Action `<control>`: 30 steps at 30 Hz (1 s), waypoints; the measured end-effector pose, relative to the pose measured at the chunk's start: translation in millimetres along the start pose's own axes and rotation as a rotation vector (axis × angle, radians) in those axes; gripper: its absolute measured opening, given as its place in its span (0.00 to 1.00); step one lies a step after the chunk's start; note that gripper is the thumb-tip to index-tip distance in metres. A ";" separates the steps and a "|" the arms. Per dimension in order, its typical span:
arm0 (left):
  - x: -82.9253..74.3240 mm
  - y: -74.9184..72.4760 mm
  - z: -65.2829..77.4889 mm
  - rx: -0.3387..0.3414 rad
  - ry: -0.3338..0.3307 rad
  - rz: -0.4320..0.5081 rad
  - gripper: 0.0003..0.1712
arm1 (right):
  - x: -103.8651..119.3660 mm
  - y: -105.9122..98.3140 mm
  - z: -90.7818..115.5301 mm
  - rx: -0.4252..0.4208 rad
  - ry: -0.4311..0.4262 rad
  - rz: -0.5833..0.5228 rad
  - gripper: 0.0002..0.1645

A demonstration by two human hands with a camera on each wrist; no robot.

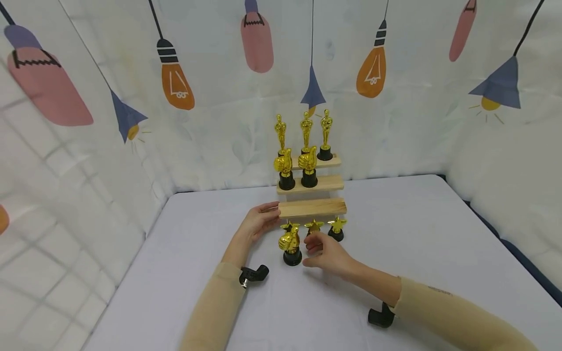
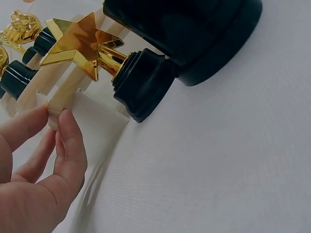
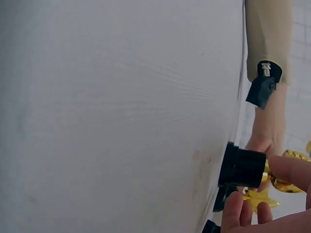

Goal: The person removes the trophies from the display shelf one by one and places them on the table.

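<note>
My left hand (image 1: pixel 260 223) pinches the left end of the lowest wooden board (image 1: pixel 312 208) of a stepped rack, thumb and fingertips on its end in the left wrist view. A gold thumbs-up trophy (image 1: pixel 290 241) with a black base stands upright on the table before the rack. Just right of it is my right hand (image 1: pixel 330 254), fingers loosely bent and thumb apart, facing the trophy. In the right wrist view the thumb overlaps the gold part above the black base (image 3: pixel 245 166). Behind stand three star trophies (image 1: pixel 337 225), the middle one partly hidden by the right hand.
Two more thumbs-up trophies (image 1: pixel 309 165) stand on the middle board (image 1: pixel 329 183). Three gold figure statuettes (image 1: pixel 326 129) occupy the top board (image 1: pixel 335 161). A white cloth covers the table (image 1: pixel 395 229), and a curtain printed with lamps (image 1: pixel 210 136) hangs behind.
</note>
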State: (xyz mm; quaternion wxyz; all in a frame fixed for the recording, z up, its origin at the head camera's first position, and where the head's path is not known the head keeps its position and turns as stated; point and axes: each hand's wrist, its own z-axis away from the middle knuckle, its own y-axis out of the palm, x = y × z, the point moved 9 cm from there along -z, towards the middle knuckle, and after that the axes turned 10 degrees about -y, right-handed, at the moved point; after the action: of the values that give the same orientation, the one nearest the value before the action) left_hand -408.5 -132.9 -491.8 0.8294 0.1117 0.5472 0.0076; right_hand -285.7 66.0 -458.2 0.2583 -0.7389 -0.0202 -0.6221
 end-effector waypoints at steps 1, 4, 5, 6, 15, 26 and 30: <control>0.1 0.1 0.4 -0.001 -0.002 -0.001 0.28 | 1.5 -1.5 2.1 0.000 -0.006 0.002 0.29; -0.3 -0.5 0.7 -0.005 0.000 -0.003 0.28 | 8.1 -6.1 7.0 0.004 -0.044 0.001 0.26; -0.3 -0.4 0.8 -0.005 0.001 -0.004 0.28 | 10.5 -7.9 8.1 0.004 -0.058 -0.002 0.25; -0.5 -0.4 0.8 -0.005 0.002 -0.004 0.28 | 13.4 -10.0 8.8 0.002 -0.075 -0.002 0.25; 1.0 -1.5 2.2 -0.010 -0.004 -0.016 0.28 | 39.9 -30.6 10.4 -0.036 -0.161 -0.002 0.16; 1.0 -0.4 3.7 -0.009 -0.011 -0.017 0.28 | 59.1 -64.1 1.4 -0.093 -0.189 0.006 0.14; 0.3 0.1 2.5 -0.009 -0.004 -0.016 0.28 | 65.2 -73.6 -5.9 -0.103 -0.214 0.017 0.15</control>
State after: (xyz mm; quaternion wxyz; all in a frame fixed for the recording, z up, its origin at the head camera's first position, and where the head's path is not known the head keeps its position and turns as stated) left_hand -406.1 -133.2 -491.1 0.8309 0.1036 0.5466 0.0030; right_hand -302.3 108.3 -370.9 0.2215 -0.8135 -0.0091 -0.5376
